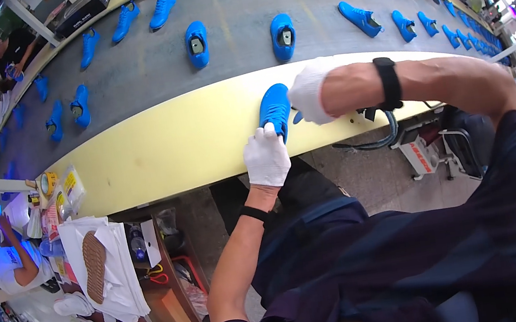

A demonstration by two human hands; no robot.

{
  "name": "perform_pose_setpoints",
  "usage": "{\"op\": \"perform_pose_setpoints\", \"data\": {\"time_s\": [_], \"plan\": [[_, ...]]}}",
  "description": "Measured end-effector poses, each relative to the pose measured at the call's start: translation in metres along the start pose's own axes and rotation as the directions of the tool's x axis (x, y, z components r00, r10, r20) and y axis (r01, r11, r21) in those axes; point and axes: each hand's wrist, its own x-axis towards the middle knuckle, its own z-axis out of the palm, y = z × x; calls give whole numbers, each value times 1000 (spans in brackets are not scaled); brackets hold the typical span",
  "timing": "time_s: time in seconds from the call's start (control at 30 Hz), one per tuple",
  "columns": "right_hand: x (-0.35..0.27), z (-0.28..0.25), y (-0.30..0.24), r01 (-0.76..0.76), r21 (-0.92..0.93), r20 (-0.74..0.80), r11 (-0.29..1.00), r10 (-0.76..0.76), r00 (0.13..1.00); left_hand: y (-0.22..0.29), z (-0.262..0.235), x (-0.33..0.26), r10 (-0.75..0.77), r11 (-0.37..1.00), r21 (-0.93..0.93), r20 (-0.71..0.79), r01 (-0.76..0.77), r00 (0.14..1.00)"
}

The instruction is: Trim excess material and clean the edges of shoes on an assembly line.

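A blue lace-up shoe [274, 103] rests on the pale yellow bench edge, toe pointing away from me. My left hand [267, 156], in a white knit glove, is closed on the shoe's heel end, fingers at the opening by the tongue. Just right of the shoe is my right hand [311, 94], also gloved in white. It is slightly blurred and curled like a fist, with its fingertips hidden. A small blue piece [297, 117] shows below it; I cannot make out what this belongs to.
Beyond the bench, a grey conveyor belt [241, 33] carries many blue shoes. A yellow tape roll [48, 182] lies at the bench's left end. Lower left, a brown sole [95, 267] lies on white sheets [126, 276]. Co-workers are at the left; a wheeled chair [464, 140] stands right.
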Motion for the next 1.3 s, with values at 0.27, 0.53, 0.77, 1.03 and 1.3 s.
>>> {"op": "perform_pose_setpoints", "data": {"time_s": [0.27, 0.53, 0.77, 1.03, 1.3], "plan": [[-67, 95, -1, 56, 519, -391, 853, 179, 903, 27, 1, -4, -125, 991, -36, 9, 126, 992], [-60, 153, -42, 69, 663, -485, 746, 356, 799, 51, 12, -8, -178, 980, -77, 78, 184, 981], [-33, 164, -74, -108, 566, -483, 817, 435, 760, 57, 20, -6, -129, 989, -62, 61, 132, 990], [-18, 135, -68, -239, 368, -486, 899, 405, 774, 50, 26, -6, -30, 999, -23, 57, 31, 998], [0, 46, -15, -18, 336, -94, 942, 52, 994, 53, 26, -3, -127, 990, -40, 102, 132, 987]]}}
